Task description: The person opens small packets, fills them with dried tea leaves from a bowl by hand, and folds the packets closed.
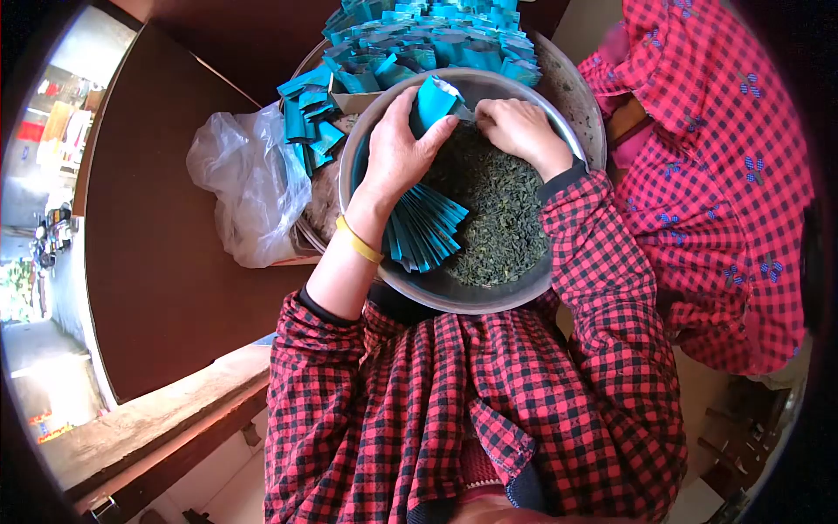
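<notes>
My left hand (397, 150) grips a teal foil packet (434, 105) above the far left part of a metal bowl (471, 306). The packet's mouth is open, with a silvery inside, and it tilts toward the right. Close to that mouth, my right hand (521, 131) has its fingers pressed together; a greyish, see-through bit shows at the fingertips, too small to name. Dark green dried tea leaves (502, 218) lie in the bowl beneath both hands. A fan of flat teal packets (426, 229) rests against the bowl's left inner side, below my left wrist.
Behind the bowl, a large heap of teal packets (428, 39) sits in a wide round tray (572, 96). More loose packets (310, 113) and a clear plastic bag (249, 183) are on the left. A person in a checked red garment (698, 175) sits close on the right.
</notes>
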A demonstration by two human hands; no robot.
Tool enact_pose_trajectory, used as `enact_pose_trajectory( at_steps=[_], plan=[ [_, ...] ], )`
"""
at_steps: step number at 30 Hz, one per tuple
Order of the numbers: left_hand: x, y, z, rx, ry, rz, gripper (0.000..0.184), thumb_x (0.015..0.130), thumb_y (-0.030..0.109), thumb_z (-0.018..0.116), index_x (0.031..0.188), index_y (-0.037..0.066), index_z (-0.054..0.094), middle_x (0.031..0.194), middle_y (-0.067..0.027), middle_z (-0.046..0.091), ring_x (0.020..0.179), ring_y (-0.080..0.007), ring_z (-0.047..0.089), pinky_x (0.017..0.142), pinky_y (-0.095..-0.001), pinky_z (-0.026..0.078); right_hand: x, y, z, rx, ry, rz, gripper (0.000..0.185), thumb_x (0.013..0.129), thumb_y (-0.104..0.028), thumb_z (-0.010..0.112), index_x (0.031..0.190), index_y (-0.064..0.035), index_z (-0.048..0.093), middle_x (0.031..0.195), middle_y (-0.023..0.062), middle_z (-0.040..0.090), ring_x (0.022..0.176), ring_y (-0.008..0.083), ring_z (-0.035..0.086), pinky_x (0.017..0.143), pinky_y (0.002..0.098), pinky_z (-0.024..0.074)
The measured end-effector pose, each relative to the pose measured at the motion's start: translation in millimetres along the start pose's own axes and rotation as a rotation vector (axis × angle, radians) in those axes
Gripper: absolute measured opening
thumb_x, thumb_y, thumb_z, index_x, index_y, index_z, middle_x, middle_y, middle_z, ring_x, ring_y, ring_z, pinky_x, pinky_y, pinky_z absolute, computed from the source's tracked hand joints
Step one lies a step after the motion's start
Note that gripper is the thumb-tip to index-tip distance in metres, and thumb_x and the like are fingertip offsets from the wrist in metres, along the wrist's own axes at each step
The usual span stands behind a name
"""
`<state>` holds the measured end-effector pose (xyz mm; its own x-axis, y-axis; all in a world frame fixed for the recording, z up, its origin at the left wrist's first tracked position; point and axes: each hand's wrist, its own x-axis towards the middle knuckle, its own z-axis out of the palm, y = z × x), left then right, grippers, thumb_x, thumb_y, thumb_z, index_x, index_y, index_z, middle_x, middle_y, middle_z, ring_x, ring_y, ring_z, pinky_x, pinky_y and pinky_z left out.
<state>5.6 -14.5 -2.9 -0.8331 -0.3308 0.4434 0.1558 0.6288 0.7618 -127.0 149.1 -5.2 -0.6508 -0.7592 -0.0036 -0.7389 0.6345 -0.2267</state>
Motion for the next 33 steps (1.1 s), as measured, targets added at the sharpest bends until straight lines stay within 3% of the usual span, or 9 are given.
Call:
enact_pose_trajectory(
  at_steps=[9,12,13,16,20,25,28,33],
  plan=[
    [1,-6,3,0.029,0.047,0.001,0.065,0.080,0.037,0.076,0.127,-0.001,0.053,0.117,-0.0245,0.062,0.109,-0.0382,0.060,0.093,-0.0419,0.048,9,28,1,0.757,0.117,-0.131,0.023,0.087,-0.017,0.067,0.105,-0.0032,0.068,0.094,0.0045,0.071,0.082,0.0190,0.066,0.072,0.0328,0.0506],
    [2,-3,0,0.017,0.076,-0.081,0.067,0.079,0.038,0.076,0.127,-0.003,0.052,0.116,-0.0254,0.062,0.109,-0.0378,0.061,0.093,-0.0415,0.049,4,23,-14,0.817,-0.177,-0.082,0.022,0.087,-0.016,0.067,0.102,-0.0004,0.067,0.095,0.0014,0.070,0.084,0.0120,0.063,0.076,0.0296,0.0503],
    [3,-3,-1,0.009,0.092,-0.115,0.068,0.079,0.038,0.077,0.127,-0.003,0.052,0.116,-0.0259,0.062,0.109,-0.0376,0.061,0.092,-0.0413,0.049,4,23,-11,0.819,-0.178,-0.080,0.022,0.087,-0.016,0.067,0.102,-0.0004,0.067,0.095,0.0014,0.070,0.084,0.0120,0.063,0.076,0.0296,0.0503],
    [5,-4,-1,0.002,0.090,-0.123,0.070,0.078,0.039,0.077,0.127,-0.004,0.051,0.115,-0.0263,0.062,0.108,-0.0371,0.062,0.091,-0.0408,0.049,6,24,-3,0.686,-0.206,-0.295,0.018,0.087,-0.013,0.066,0.101,-0.0010,0.068,0.090,0.0026,0.070,0.081,0.0121,0.063,0.075,0.0293,0.0499],
    [4,-2,-2,0.009,0.083,-0.141,0.071,0.078,0.039,0.078,0.126,-0.005,0.051,0.114,-0.0262,0.062,0.108,-0.0365,0.062,0.091,-0.0408,0.050,6,23,-5,0.442,-0.039,-0.162,0.016,0.086,-0.013,0.066,0.096,-0.0010,0.069,0.084,0.0052,0.070,0.079,0.0132,0.065,0.072,0.0297,0.0503],
    [4,1,-2,0.011,0.091,-0.148,0.069,0.078,0.038,0.077,0.126,-0.004,0.051,0.112,-0.0250,0.063,0.106,-0.0355,0.063,0.090,-0.0405,0.050,9,28,-9,0.533,0.051,-0.015,0.015,0.085,-0.013,0.064,0.092,-0.0007,0.069,0.080,0.0102,0.069,0.076,0.0181,0.067,0.070,0.0321,0.0510],
    [5,5,-3,-0.066,0.124,-0.138,0.067,0.079,0.036,0.077,0.127,-0.003,0.051,0.112,-0.0243,0.063,0.106,-0.0348,0.063,0.091,-0.0400,0.049,-1,22,-16,0.239,0.156,0.059,0.016,0.084,-0.012,0.059,0.092,-0.0017,0.068,0.084,0.0148,0.069,0.080,0.0274,0.068,0.072,0.0374,0.0521],
    [6,8,-4,-0.111,0.159,-0.063,0.064,0.079,0.031,0.076,0.128,-0.001,0.050,0.114,-0.0232,0.062,0.108,-0.0347,0.061,0.094,-0.0399,0.048,-4,6,0,-0.053,0.285,-0.096,0.019,0.083,-0.010,0.055,0.094,-0.0030,0.068,0.088,0.0179,0.068,0.086,0.0343,0.067,0.076,0.0432,0.0519]
  ],
)
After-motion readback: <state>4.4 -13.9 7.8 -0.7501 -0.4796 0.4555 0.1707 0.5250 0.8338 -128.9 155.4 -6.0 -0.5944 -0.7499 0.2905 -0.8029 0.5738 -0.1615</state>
